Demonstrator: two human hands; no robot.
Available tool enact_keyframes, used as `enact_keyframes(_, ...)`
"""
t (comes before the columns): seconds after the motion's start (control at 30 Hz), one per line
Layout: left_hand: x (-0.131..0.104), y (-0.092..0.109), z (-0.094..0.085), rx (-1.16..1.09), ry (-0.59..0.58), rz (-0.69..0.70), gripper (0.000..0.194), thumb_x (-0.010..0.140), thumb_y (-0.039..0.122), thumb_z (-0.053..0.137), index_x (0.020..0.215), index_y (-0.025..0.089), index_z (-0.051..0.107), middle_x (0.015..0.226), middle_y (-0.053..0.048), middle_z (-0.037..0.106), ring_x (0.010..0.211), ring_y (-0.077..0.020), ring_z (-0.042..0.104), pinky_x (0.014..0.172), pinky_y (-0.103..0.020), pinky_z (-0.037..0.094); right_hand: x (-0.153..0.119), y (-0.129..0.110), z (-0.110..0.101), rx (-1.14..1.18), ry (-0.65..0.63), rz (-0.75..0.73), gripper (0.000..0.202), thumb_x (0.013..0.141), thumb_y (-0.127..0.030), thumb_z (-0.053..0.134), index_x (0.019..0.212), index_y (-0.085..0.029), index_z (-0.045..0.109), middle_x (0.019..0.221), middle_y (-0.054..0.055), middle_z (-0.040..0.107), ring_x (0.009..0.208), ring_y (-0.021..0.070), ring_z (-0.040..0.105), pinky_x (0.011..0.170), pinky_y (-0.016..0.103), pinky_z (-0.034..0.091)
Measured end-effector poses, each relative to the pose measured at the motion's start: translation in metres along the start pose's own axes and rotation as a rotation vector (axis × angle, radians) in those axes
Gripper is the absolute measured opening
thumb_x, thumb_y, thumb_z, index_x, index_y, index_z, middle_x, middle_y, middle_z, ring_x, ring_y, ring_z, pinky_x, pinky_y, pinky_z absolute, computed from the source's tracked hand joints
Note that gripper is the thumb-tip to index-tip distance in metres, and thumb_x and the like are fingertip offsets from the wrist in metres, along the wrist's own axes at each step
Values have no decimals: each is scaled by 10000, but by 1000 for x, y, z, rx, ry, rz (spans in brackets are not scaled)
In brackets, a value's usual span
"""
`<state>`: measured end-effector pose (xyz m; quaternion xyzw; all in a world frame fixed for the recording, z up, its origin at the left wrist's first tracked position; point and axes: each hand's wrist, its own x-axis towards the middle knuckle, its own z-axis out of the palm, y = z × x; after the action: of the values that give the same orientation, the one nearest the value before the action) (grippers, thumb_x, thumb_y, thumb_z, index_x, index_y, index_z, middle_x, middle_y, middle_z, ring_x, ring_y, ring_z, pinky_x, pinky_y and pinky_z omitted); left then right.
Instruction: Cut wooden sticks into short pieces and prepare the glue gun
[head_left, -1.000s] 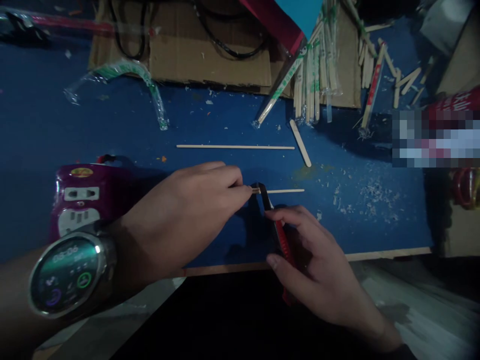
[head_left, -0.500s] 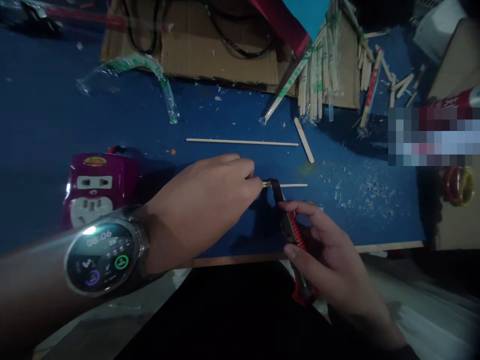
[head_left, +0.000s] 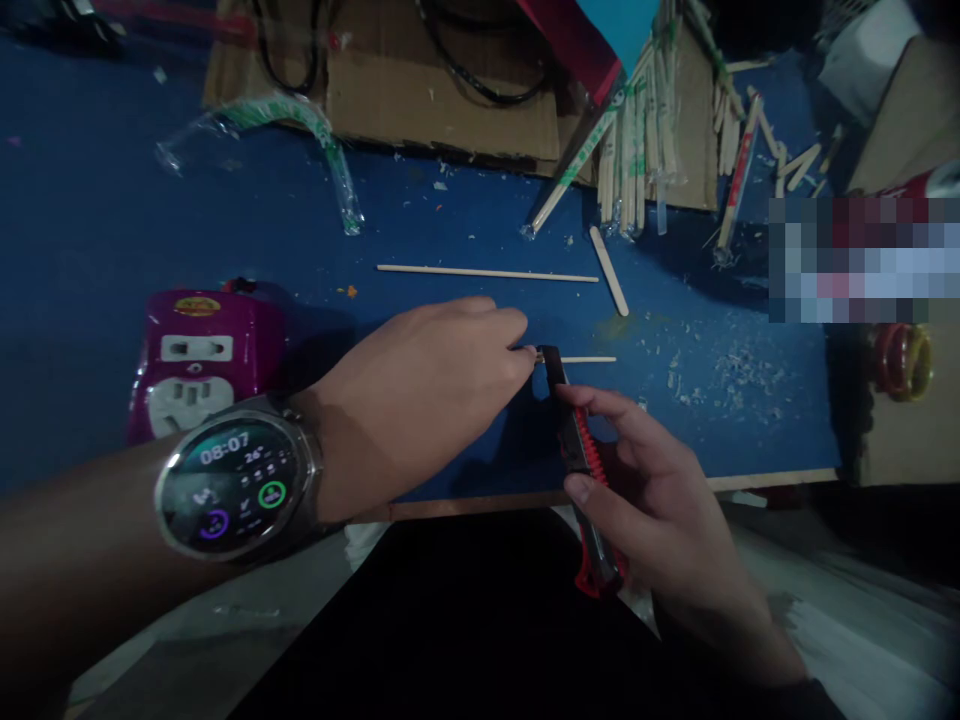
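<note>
My left hand (head_left: 435, 390), with a watch on its wrist, is closed on a thin wooden chopstick (head_left: 589, 360); the chopstick's end sticks out to the right past the fingertips. My right hand (head_left: 660, 490) grips a red and black utility knife (head_left: 589, 480) between thumb and fingers. Its dark blade lies across the chopstick, close to the left fingertips. Above my left hand another chopstick (head_left: 487, 273) lies flat on the blue table. A short flat wooden stick (head_left: 608, 272) rests at that chopstick's right end.
A purple power socket (head_left: 210, 350) stands left of my wrist. At the back lie cardboard (head_left: 442, 115), black cable, and wrapped chopsticks (head_left: 637, 165). Wood shavings (head_left: 742, 370) litter the right side. Rolls of tape (head_left: 904, 360) sit at the far right. The table's front edge (head_left: 450, 508) runs below my hands.
My left hand has shifted slightly right along the chopstick, its fingertips nearer the blade. The knife stays across the chopstick. The whole view has moved a little.
</note>
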<state>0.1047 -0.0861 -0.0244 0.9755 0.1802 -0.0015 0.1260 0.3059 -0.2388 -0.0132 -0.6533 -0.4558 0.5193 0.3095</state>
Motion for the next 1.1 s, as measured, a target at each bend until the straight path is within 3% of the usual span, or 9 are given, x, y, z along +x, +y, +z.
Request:
enact_keyframes(0.3,0,0,1,-24,-5,-5,396,1010,72,419,1118,155,791,1003,-113,696,942,-283,628,795,-405,510,3,3,1,-205,29,-96,619,981,-278,744,1583,-333,610,1355,101,634,742,143,646,641,339,607)
enact_keyframes(0.47,2,1,-2,-34,5,-32,366,1016,75,459,1098,170,802,941,-100,668,895,-254,634,768,-366,493,5,7,4,-296,36,-158,737,977,-283,736,1678,-311,514,1359,111,655,1063,268,710,941,472,645)
enact_keyframes(0.67,5,4,-3,34,-43,-57,391,965,37,473,1139,151,804,967,-102,663,916,-264,631,709,-360,453,9,10,9,-105,40,-75,746,971,-246,720,1670,-327,470,1518,105,616,943,214,744,773,360,663)
enact_keyframes(0.83,7,5,-6,0,-69,-71,436,941,2,445,1148,142,801,1000,-108,656,939,-282,624,721,-380,423,8,5,7,-237,93,-126,707,925,-246,755,1607,-278,573,1493,119,657,1215,331,716,914,474,676)
enact_keyframes(1.1,8,6,-9,-4,-79,-80,406,935,-19,455,1059,139,807,999,-113,699,946,-267,650,735,-364,446,-2,10,4,-252,86,-125,696,967,-265,721,1640,-323,554,1343,99,726,1195,344,728,946,540,665)
